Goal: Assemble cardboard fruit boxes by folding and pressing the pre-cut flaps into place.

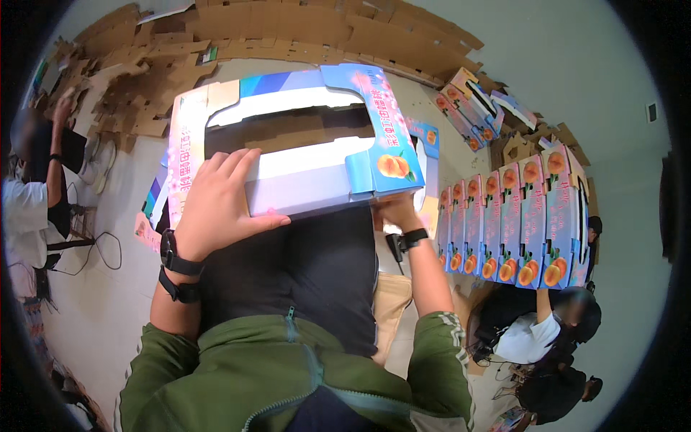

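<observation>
A pink and blue cardboard fruit box (302,165) with peach pictures is tilted in front of my lap. Through its wide cut-out opening the brown inner board shows. My left hand (219,198) grips the box's near left edge, fingers over the rim of the opening and thumb along the near side. At the near right corner my right hand (399,211) holds the box from below; its fingertips are partly hidden under the board. Parts of another printed box (430,173) stick out beneath, on both sides.
A row of several finished-looking printed boxes (504,227) stands at right, with more boxes (471,108) behind. Flattened brown cardboard (281,32) lines the far side. A person (29,205) sits at left; others (533,335) are at lower right. A cable (108,252) lies on the floor.
</observation>
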`<state>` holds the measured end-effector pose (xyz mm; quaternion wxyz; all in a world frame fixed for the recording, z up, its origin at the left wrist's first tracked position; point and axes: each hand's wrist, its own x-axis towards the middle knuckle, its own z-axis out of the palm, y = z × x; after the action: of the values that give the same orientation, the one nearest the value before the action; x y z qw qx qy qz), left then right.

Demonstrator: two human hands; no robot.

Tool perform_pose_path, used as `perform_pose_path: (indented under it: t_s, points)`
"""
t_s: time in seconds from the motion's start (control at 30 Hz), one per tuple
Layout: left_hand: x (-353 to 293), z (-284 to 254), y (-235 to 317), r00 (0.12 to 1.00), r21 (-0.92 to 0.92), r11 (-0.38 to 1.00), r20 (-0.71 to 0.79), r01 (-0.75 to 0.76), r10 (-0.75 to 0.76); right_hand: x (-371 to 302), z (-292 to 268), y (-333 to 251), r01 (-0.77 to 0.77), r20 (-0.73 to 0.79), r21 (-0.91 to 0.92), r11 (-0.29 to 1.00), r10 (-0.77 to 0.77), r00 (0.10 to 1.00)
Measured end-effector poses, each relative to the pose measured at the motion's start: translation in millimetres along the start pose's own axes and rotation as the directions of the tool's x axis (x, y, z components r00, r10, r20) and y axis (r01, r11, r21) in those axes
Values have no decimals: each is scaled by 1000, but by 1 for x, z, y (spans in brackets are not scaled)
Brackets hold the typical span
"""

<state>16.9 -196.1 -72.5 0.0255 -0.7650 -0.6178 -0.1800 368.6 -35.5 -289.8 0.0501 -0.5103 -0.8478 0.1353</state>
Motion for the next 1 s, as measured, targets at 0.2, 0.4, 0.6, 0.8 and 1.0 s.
perform_pose_path:
  t_s: [0.2,0.4,0.6,0.8,1.0]
  points:
    - [-7,-10,-7,999,-121,992,-35,20,-24,-21,64,23,-264,389,-138,955,297,872]
    - [-8,-11,-15,997,-175,984,-57,32,-42,-62,75,48,-480,231,202,854,435,870]
    - [-3,-5,-10,996,-118,993,-86,-1,-9,-84,44,67,-563,281,1,827,540,794]
    - [-3,0,-4,995,-23,999,-94,-33,31,-96,43,77,-578,225,16,816,560,797]
    - [-2,-1,-9,995,-52,998,-87,-45,41,-99,55,79,-615,157,-66,786,617,771]
